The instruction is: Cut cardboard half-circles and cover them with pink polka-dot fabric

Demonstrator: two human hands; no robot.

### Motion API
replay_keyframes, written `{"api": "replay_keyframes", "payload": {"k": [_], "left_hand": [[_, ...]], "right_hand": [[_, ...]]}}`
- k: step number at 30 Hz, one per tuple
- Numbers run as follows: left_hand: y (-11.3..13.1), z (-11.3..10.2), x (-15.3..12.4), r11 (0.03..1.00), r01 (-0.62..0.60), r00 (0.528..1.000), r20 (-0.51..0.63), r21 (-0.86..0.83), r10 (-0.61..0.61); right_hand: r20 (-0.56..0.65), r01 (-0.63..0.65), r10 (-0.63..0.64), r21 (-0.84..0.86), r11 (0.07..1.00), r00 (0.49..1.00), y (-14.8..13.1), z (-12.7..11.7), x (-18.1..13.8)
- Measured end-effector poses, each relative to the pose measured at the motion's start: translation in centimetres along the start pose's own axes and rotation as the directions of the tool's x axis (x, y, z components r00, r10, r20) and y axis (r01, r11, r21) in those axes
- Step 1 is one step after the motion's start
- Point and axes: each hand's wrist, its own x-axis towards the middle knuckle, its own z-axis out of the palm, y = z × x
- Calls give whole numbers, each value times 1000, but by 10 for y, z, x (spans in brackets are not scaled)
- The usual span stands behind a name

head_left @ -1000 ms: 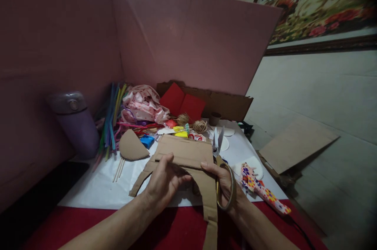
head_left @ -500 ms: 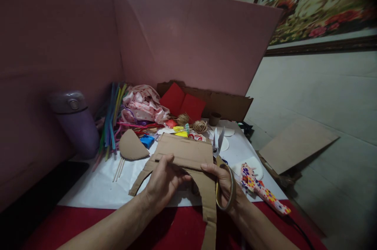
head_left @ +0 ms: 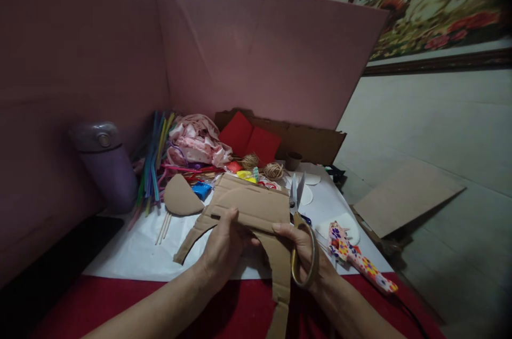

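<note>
White-covered bench (head_left: 124,259) ahead; tan, arch-cut cardboard piece (head_left: 254,203) is held up over its near side. Left hand (head_left: 224,248) fingers pinch the piece left of centre, right hand (head_left: 306,248) fingers pinch its right edge and also hold gold-handled metal scissors (head_left: 298,219), blades apart.

One view only, head-worn. It faces forward and down over my forearms (head_left: 160,296) onto the bench (head_left: 120,259). My left grip (head_left: 224,245) and right grip (head_left: 304,251) show near, below centre; a pink panel (head_left: 256,56) stands beyond, a framed picture (head_left: 440,14) upper right.
</note>
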Motion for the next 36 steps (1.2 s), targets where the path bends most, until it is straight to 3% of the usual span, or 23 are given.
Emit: {"api": "replay_keyframes", "payload": {"k": [10, 16, 19, 22, 29, 36], "left_hand": [[-1, 5, -9, 995, 100, 994, 44, -8, -99], [5, 3, -6, 997, 82, 995, 49, 1, -82], [13, 2, -4, 1000, 4, 1000, 27, 14, -4], [25, 2, -3, 993, -117, 993, -24, 16, 118], [51, 2, -1, 956, -294, 953, -84, -23, 291], [65, 1, 0, 908, -417, 902, -143, -41, 407]], "right_hand": [[150, 141, -141, 9, 990, 979, 12, 4, -4], [212, 212, -215, 38, 977, 953, 7, 10, -7], [243, 280, -291, 80, 957, 925, 1, 10, -9], [261, 321, -312, 9, 947, 914, -1, 3, -7], [392, 337, -200, -317, 887, 898, 3, -9, -7], [508, 354, -93, -447, 821, 856, 0, -9, -5]]}}
